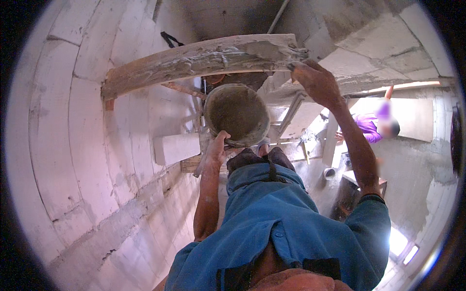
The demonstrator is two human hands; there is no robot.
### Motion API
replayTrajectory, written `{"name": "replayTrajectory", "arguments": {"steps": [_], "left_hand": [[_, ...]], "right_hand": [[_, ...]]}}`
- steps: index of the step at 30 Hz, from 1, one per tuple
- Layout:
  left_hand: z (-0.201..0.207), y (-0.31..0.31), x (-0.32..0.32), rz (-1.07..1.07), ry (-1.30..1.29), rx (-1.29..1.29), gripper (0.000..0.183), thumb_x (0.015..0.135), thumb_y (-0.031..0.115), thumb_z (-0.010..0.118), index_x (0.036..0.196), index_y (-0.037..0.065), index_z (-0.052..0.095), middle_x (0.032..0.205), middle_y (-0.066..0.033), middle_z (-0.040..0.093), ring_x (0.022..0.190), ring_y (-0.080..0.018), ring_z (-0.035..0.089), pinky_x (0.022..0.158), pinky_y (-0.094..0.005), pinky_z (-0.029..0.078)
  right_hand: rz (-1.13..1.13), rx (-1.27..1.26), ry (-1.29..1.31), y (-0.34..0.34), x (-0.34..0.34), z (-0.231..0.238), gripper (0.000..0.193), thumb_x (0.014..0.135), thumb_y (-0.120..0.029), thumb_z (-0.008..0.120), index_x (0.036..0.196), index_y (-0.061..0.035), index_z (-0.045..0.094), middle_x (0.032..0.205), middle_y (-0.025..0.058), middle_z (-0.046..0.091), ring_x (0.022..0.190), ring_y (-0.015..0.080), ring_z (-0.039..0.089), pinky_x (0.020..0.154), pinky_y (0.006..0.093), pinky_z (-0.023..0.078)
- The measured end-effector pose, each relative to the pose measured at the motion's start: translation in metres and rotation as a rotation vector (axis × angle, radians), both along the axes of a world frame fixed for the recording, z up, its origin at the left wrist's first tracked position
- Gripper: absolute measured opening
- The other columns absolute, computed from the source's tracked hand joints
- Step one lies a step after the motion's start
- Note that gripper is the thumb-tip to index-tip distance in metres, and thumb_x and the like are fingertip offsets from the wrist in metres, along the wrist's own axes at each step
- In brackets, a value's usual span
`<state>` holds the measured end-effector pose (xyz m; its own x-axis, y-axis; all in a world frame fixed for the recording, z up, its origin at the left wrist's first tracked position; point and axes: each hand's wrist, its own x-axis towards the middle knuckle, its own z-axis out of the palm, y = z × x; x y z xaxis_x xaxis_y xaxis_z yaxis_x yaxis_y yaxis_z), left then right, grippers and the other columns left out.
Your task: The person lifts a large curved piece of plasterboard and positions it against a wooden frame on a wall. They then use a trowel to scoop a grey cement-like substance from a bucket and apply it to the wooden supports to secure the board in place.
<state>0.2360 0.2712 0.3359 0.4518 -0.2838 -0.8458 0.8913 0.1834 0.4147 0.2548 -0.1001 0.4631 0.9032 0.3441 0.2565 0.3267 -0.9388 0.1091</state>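
My left hand point(217, 149) is closed on the near left rim of a round bucket point(208, 111) with grey wet-looking mortar point(236, 114) in it. A flat narrow piece point(198, 168) juts out beside that hand's wrist; its kind is unclear. My right hand point(314, 83) is raised to the right end of a long beam point(204, 63), whose near face is smeared with rough grey mortar. Its fingers are curled in, and a small dark bit shows at the fingertips. What they hold, if anything, I cannot make out.
Pale block walls point(92, 126) rise on the left. A white block point(177, 148) sits left of my legs. Below on the right, a person in purple point(367, 127) is near a pale panel point(412, 119). A small bucket point(329, 173) and a small table point(361, 179) stand lower right.
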Motion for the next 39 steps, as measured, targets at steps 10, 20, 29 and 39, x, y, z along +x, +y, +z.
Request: {"name": "replayTrajectory", "arguments": {"steps": [10, 20, 29, 39], "left_hand": [[-0.019, 0.037, -0.012, 0.132, 0.043, 0.049, 0.030, 0.080, 0.021, 0.062, 0.104, 0.005, 0.058, 0.093, -0.0097, 0.065, 0.082, -0.0262, 0.068, 0.075, -0.0433, 0.060], [-0.028, 0.063, -0.016, 0.208, 0.047, 0.062, 0.039, 0.077, 0.022, 0.061, 0.110, 0.001, 0.056, 0.105, -0.0142, 0.058, 0.094, -0.0285, 0.060, 0.084, -0.0445, 0.054], [-0.032, 0.069, -0.012, 0.309, -0.178, 0.103, 0.037, 0.076, 0.021, 0.065, 0.107, 0.003, 0.057, 0.103, -0.0089, 0.056, 0.096, -0.0215, 0.055, 0.086, -0.0404, 0.048], [0.006, 0.069, 0.005, -0.019, -0.237, 0.466, 0.035, 0.078, 0.024, 0.064, 0.105, 0.003, 0.056, 0.101, -0.0076, 0.057, 0.090, -0.0201, 0.055, 0.079, -0.0368, 0.047]], "right_hand": [[-0.054, 0.405, 0.183, 0.128, 0.066, 0.006, 0.031, 0.095, -0.027, 0.061, 0.123, -0.0134, 0.064, 0.114, 0.0093, 0.065, 0.105, 0.0299, 0.065, 0.085, 0.0425, 0.055], [0.151, 0.412, -0.055, 0.140, 0.088, -0.027, 0.041, 0.089, -0.022, 0.068, 0.129, -0.0192, 0.060, 0.116, 0.0070, 0.063, 0.098, 0.0304, 0.067, 0.077, 0.0428, 0.057], [-0.076, 0.582, 0.163, 0.153, 0.069, -0.012, 0.034, 0.093, -0.028, 0.063, 0.124, -0.0146, 0.062, 0.112, 0.0109, 0.064, 0.101, 0.0340, 0.064, 0.087, 0.0438, 0.052], [0.163, 0.469, 0.510, 0.121, -0.022, -0.108, 0.027, 0.094, -0.025, 0.060, 0.114, -0.0073, 0.064, 0.113, 0.0133, 0.063, 0.100, 0.0305, 0.066, 0.084, 0.0434, 0.056]]}}
